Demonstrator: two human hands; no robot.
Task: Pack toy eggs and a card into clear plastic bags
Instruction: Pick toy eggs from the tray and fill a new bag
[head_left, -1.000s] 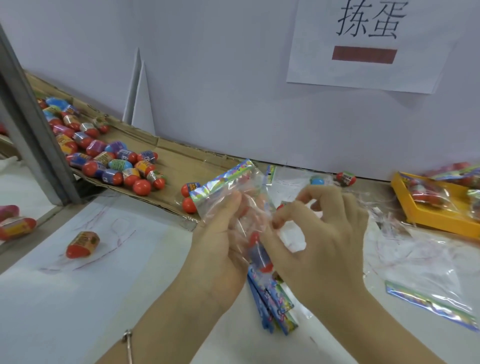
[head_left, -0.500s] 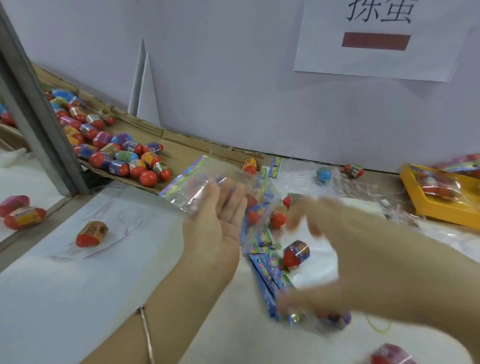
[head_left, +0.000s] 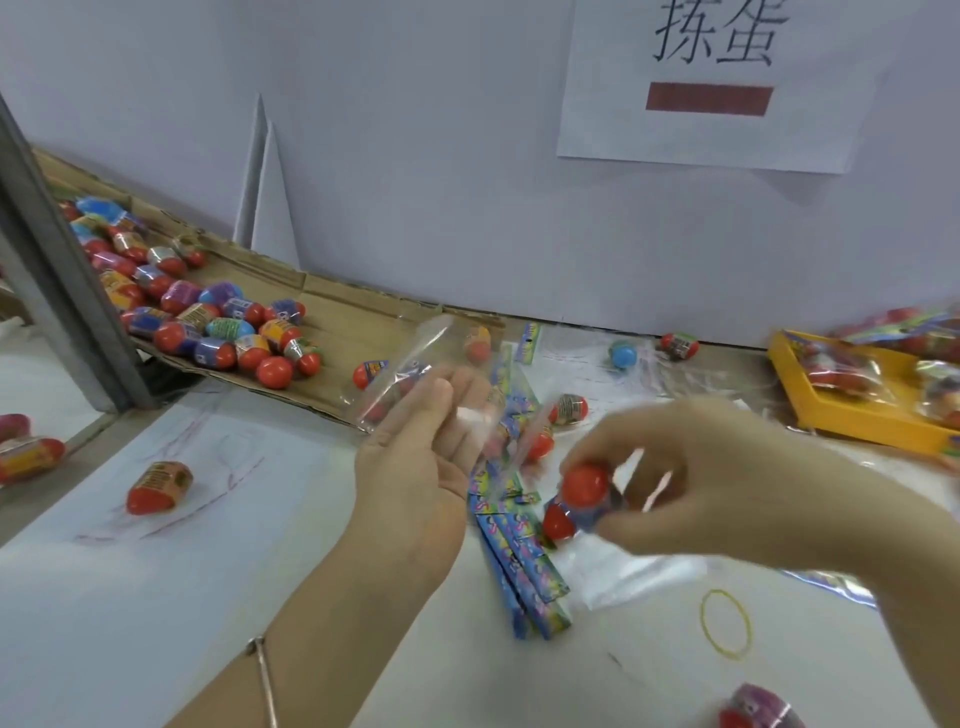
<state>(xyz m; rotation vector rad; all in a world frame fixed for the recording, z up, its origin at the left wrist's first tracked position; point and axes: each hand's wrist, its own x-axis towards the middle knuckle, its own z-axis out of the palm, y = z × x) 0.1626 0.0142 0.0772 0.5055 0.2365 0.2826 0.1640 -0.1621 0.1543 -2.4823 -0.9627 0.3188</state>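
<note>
Head view. The landmark is the card stack (head_left: 519, 561), a fan of blue printed strips lying flat on the white table (head_left: 104, 597) at centre.

The left hand (head_left: 421, 457) stands just left of the card stack with its palm turned inward. Its fingers are nearly straight and point up. A clear bag (head_left: 405, 374) rises from between its thumb and fingers, above and left of the stack; blur hides the exact grip.

The right hand (head_left: 701, 478) hovers just right of the stack's upper end, its fingertips curled and pinching a held egg (head_left: 587, 491), which is red-capped with a blue wrap. A second red cap (head_left: 558, 522) shows just beneath, touching the first. The held egg lies between the two hands, apart from the bag's mouth and over the stack's upper edge.

Beyond the stack, far left, a cardboard chute (head_left: 337, 322) holds the egg pile (head_left: 208, 322). A lone egg (head_left: 158, 486) lies well left of the stack. A blue egg (head_left: 622, 354) sits beyond the stack against the wall. A yellow tray (head_left: 795, 395) with filled bags stands far right of the stack. A rubber band (head_left: 725, 623) lies near the stack's lower right. A bracelet (head_left: 265, 675) circles the left wrist, below and left of the stack.
</note>
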